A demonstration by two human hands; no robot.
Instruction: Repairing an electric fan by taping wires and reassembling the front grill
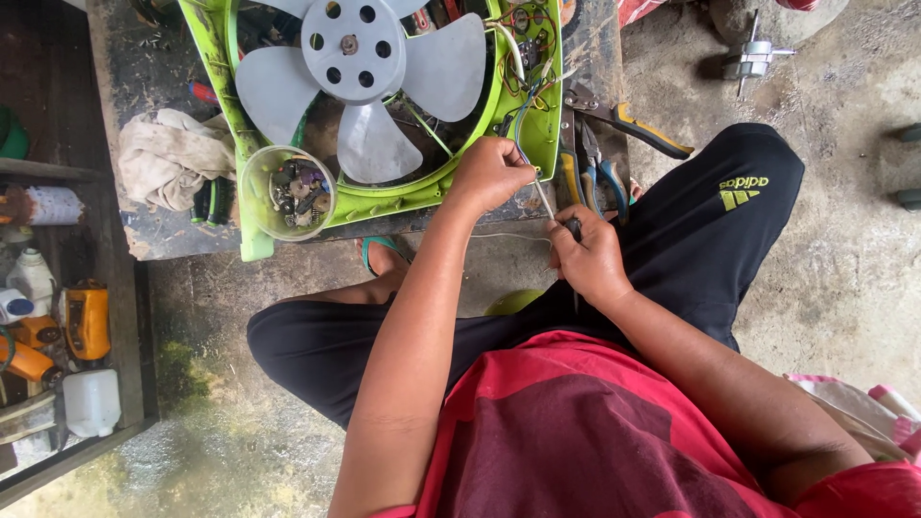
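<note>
- A small repair workshop with a rough concrete floor [844,278].
- An opened green fan [384,96] lies on a worn workbench [153,77], with pliers [600,168] and a cup of small parts [288,192].
- A shelf [125,317] of bottles stands beside it.

A person seen from above wears a short-sleeved red shirt [595,432] with a broad darker maroon panel down its middle, black trousers [710,230] bearing a small yellow-green logo on one thigh, a teal sandal strap [384,247], and nothing on either forearm.
</note>
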